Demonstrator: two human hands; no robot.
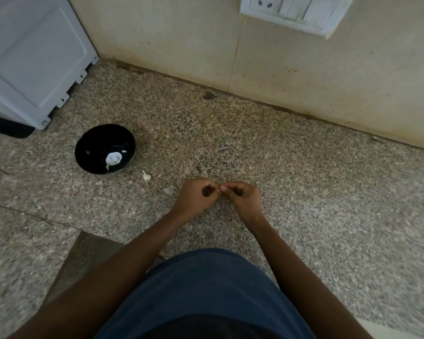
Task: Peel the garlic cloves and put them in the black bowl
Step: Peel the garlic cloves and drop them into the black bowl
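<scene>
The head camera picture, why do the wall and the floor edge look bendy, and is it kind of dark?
In the head view the wide lens bends straight lines, so the wall and countertop edge slant and curve. The light is dim and soft, with no strong shadows. The black bowl shows small shiny glints. The left hand and right hand look slightly soft.

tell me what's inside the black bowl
The black bowl holds a whitish garlic piece and thin pale scraps, perhaps skin. The near wall hides part of the bottom.
</scene>
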